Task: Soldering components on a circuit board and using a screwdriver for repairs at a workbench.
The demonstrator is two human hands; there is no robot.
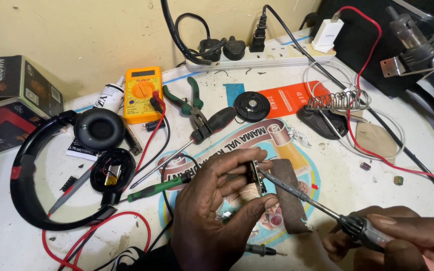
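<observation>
left hand (212, 206) pinching small circuit board (256, 176) upright on edge, right hand (403, 241) gripping soldering iron (307, 196), tip aimed up-left at board

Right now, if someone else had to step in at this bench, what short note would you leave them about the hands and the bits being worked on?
Left hand: pinches a small circuit board on edge between thumb and fingers.
Right hand: grips the soldering iron, tip touching the board.
Nearby: headphones at left with one ear cup open and wires showing, yellow multimeter, pliers, screwdrivers, soldering iron stand.
Done: ear cup opened, board out and in hand.
Left: whether the joint is finished cannot be seen; headphones not yet closed.
</observation>
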